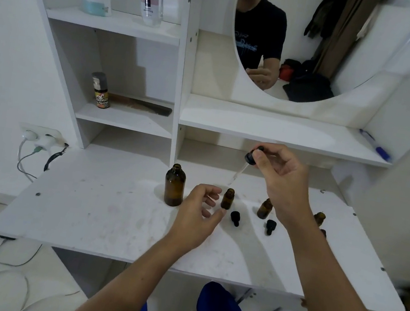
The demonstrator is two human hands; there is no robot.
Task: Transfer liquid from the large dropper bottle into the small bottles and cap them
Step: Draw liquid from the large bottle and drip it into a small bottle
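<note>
Amber glass lines a white dressing table (98,219) as a person's right hand (284,178) pinches the black bulb of a dropper (246,165) between thumb and fingertips. The dropper's long axis is tilted, bulb up and to the right, clear glass tip pointing down and left toward the open mouth of a small bottle (227,198). The tip hangs just above that mouth, not inside it. The left hand (200,209) hovers just beside this bottle with fingers loosely curved and gripping nothing; whether a fingertip touches the glass cannot be told.

The large dropper bottle (174,185) stands upright and uncapped to the left of the left hand. A second small bottle (264,209) stands upright further right, and a third (319,218) is partly hidden behind the right forearm. Two black dropper caps (235,218) lie on their sides in front of the small bottles.

The tabletop is scuffed and faintly stained. Above it rise white shelves holding a perfume bottle (151,1), a pale jar (95,0), a spray can (100,90) and a dark comb (150,107); a blue pen (374,144) lies on the ledge under a round mirror (321,45). Cables (24,163) trail from a wall socket at left. The level of liquid in any bottle is hard to make out.
</note>
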